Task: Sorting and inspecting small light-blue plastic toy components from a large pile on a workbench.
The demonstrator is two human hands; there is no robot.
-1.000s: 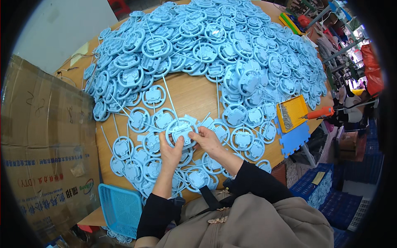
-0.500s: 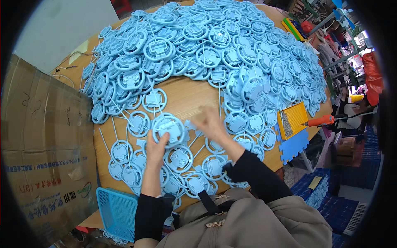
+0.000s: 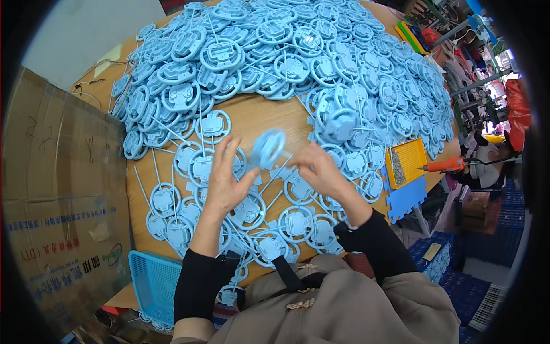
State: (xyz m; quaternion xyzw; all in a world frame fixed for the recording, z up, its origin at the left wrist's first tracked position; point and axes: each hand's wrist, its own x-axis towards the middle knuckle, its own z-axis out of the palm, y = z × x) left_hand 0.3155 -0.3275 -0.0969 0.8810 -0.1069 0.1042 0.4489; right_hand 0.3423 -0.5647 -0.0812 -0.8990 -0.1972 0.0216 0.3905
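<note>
Both my hands are raised over the wooden table (image 3: pixel 269 117), with a light blue round plastic part (image 3: pixel 268 148) between them. My left hand (image 3: pixel 225 179) has its fingers spread and touches the part's left edge. My right hand (image 3: pixel 317 167) pinches a thin sprue stem that runs from the part. The part is tilted on edge and blurred. Under my hands lie many more of the same blue ring-shaped parts (image 3: pixel 246 211), joined by thin sprue rods.
A big heap of the blue parts (image 3: pixel 298 51) covers the far half of the table. A large cardboard box (image 3: pixel 63 189) stands at the left. A blue plastic basket (image 3: pixel 153 284) sits below the table edge. A yellow tray (image 3: pixel 404 160), an orange power screwdriver (image 3: pixel 444 165) and a blue foam mat (image 3: pixel 407 198) lie at the right.
My hands lifted the blue part off the table. They turned it from lying flat to standing on edge, and moved up and away from my body.
</note>
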